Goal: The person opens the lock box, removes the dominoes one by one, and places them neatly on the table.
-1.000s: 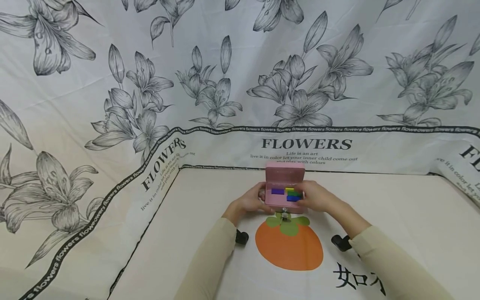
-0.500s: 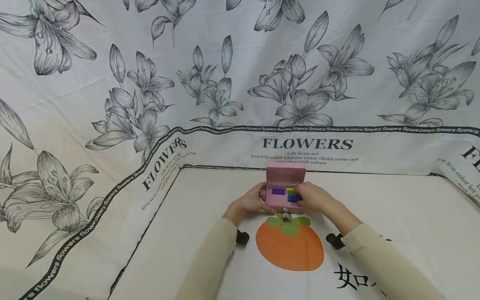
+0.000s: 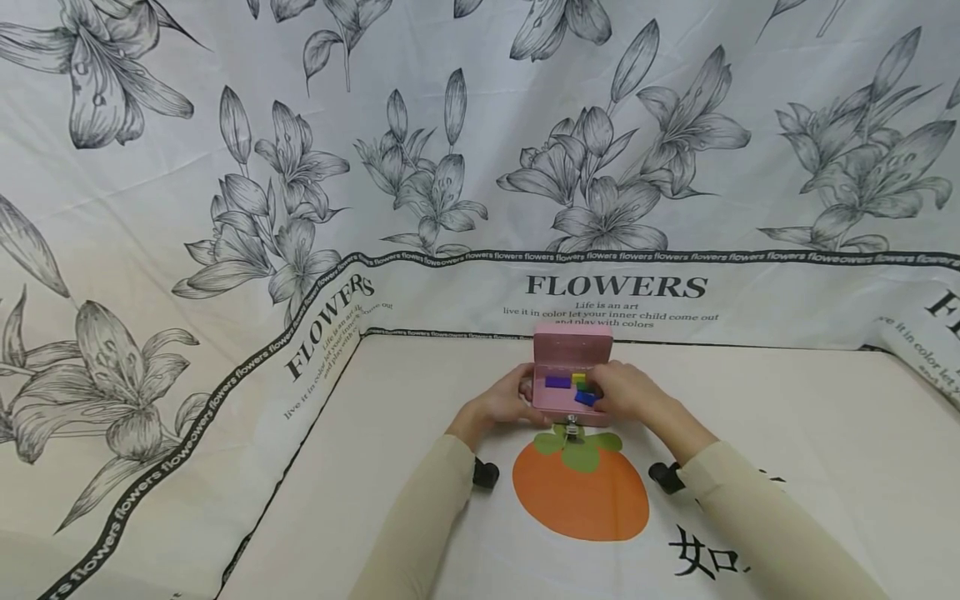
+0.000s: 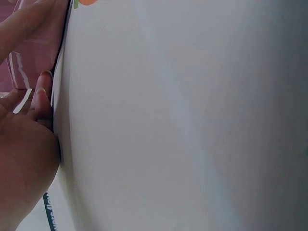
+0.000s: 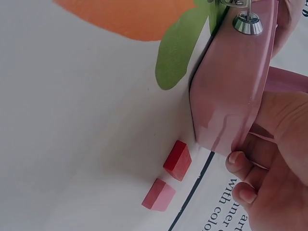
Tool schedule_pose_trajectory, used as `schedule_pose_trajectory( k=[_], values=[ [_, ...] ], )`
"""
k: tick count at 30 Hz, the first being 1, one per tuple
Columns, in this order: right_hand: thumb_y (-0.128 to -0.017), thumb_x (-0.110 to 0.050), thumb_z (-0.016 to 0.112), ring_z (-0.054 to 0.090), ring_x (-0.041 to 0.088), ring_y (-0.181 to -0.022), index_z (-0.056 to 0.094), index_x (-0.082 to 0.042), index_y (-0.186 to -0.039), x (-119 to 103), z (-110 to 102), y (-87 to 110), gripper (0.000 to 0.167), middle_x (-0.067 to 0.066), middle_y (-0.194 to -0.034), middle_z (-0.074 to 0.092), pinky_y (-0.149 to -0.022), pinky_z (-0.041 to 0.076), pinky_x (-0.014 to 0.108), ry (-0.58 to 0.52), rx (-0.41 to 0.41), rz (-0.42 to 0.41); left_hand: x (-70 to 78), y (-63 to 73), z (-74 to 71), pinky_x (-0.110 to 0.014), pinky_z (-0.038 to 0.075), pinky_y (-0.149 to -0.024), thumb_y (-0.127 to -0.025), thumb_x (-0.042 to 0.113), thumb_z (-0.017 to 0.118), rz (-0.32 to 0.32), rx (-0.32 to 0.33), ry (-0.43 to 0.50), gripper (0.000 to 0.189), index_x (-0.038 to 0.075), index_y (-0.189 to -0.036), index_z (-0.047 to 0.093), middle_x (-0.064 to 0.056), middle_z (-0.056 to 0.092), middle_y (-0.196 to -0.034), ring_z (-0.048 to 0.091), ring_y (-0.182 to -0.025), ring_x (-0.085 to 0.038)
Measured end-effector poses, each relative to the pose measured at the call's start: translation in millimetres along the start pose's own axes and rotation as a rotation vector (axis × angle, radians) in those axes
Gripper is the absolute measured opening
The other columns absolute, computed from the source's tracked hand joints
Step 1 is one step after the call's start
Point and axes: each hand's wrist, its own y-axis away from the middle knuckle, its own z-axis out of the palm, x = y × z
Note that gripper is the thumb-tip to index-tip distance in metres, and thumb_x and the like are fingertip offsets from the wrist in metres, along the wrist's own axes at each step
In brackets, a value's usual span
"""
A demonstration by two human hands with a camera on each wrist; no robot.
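Observation:
A small pink metal cash box (image 3: pixel 551 405) stands with its lid (image 3: pixel 572 345) raised and a key in its front lock (image 5: pixel 248 21). Inside lie a purple block (image 3: pixel 557 382), a yellow block (image 3: pixel 578 377), a green block (image 3: pixel 582 387) and a blue block (image 3: pixel 585 398). My left hand (image 3: pixel 504 397) grips the box at its left side, the thumb along the front. My right hand (image 3: pixel 632 393) reaches in over the right wall, fingertips at the green and blue blocks. Its fingers cover part of both blocks, and their grip is hidden.
In the right wrist view, a red block (image 5: pixel 177 160) and a pink block (image 5: pixel 159 195) lie on the white cloth beside the box's right end. A flowered curtain (image 3: pixel 435 292) hangs behind the box. An orange persimmon print (image 3: pixel 580 487) marks the cloth in front.
My right hand has shifted slightly left, further over the box. The blue block has turned askew, and more of the yellow block shows. My left hand stays in place.

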Motion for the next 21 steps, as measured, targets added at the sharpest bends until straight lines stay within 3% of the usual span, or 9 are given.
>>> schedule_pose_trajectory(
  k=[10,18,21],
  values=[
    [-0.08,-0.01,0.083,0.046,0.018,-0.064,0.069,-0.01,-0.077,-2.2,-2.3,-3.1,0.014,-0.003,-0.066,0.056,-0.066,0.031,0.036,0.094,0.042,-0.065,-0.3,-1.5,1.1,-0.028,0.042,-0.081,-0.071,0.001,0.092,-0.006,0.005,-0.026,0.103,0.012,-0.156,0.036,-0.005,0.057,-0.11,0.05,-0.093,-0.016],
    [-0.081,-0.009,0.082,0.047,0.017,-0.064,0.074,-0.01,-0.08,-5.9,-2.4,-5.8,0.008,-0.004,-0.067,0.059,-0.067,0.033,0.036,0.051,0.022,-0.06,0.0,-1.4,0.1,-0.029,0.042,-0.081,-0.071,0.001,0.091,-0.008,0.004,-0.021,0.101,0.011,-0.155,0.037,-0.006,0.057,-0.109,0.05,-0.093,-0.016],
    [-0.08,-0.009,0.083,0.052,0.016,-0.066,0.077,-0.008,-0.085,-5.3,-0.6,-6.4,0.008,-0.003,-0.073,0.066,-0.068,0.039,0.037,0.022,0.02,-0.073,0.6,-0.6,0.5,-0.029,0.042,-0.082,-0.071,0.001,0.091,-0.013,0.01,-0.026,0.101,0.011,-0.155,0.037,-0.006,0.057,-0.109,0.05,-0.093,-0.016]
  ],
)
